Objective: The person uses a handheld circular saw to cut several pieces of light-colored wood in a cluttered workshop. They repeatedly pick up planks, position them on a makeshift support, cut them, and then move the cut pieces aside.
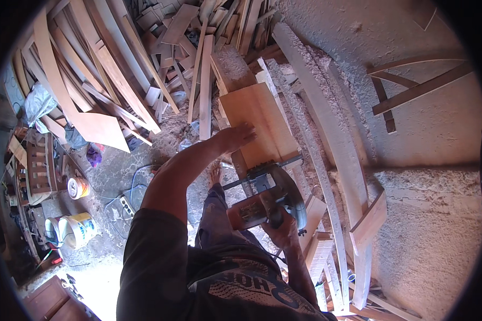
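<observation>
A flat reddish-brown wooden board [270, 120] lies on a dusty timber support in the middle of the view. My left hand [239, 137] rests on the board's left side, its fingers stretched out over the surface. At the board's near end sits a handheld circular saw [251, 207], with its base plate against that edge. My right hand [283, 229] is closed round the saw's rear handle. The blade's cutting edge is hidden under the saw's body and guard.
Long dusty planks [326, 115] run along the wall on the right. Curved boards [99, 59] and heaped offcuts [179, 27] crowd the far left. A power strip [126, 206], cables and buckets [80, 230] are on the floor at left. My bare foot [215, 174] stands near the support.
</observation>
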{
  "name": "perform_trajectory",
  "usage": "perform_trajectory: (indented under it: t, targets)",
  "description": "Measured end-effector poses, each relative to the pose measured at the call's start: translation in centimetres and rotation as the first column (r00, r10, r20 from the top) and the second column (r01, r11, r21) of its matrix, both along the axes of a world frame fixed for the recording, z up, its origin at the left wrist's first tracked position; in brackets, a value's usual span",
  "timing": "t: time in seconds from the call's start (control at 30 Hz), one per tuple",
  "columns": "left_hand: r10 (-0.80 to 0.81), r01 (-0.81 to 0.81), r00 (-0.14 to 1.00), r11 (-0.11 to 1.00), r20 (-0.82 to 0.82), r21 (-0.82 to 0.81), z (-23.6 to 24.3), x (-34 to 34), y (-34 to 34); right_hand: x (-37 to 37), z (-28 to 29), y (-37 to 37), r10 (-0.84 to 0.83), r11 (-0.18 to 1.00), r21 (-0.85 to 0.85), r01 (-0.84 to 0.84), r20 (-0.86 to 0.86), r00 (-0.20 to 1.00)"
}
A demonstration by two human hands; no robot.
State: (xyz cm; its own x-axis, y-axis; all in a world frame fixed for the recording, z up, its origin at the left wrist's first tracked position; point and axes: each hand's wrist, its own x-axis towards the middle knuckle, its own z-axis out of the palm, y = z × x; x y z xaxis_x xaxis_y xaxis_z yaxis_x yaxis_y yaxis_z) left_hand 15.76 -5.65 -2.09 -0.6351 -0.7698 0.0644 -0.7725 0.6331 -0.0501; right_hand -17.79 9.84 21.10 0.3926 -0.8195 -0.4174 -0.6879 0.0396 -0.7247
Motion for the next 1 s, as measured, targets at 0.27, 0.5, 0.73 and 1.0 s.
perform_trajectory:
  t: [0.27, 0.5, 0.73, 1.0]
  targets:
    - [0.003, 0.012, 0.998, 0.966, -0.06, 0.258, 3.5, -1.3, -0.1, -0.3, -0.2, 0.1, -0.048, 0.999, 0.014, 0.049, -0.034, 0.998]
    - [0.025, 0.0, 0.994, 0.972, -0.102, 0.234, 2.6, -0.5, -0.3, 0.0, -0.9, -0.7, -0.034, 0.999, -0.04, 0.033, -0.025, 0.999]
    - [0.029, -0.006, 0.992, 0.982, -0.122, 0.19, 5.4, -0.6, -0.3, 0.8, -1.0, -1.8, -0.046, 0.998, 0.038, 0.049, -0.065, 0.997]
    - [0.091, -0.085, 0.993, 0.994, -0.08, 0.07, 4.0, 2.3, -0.9, 3.0, -0.4, -3.6, -0.008, 0.998, 0.056, 0.007, 0.023, 1.0]
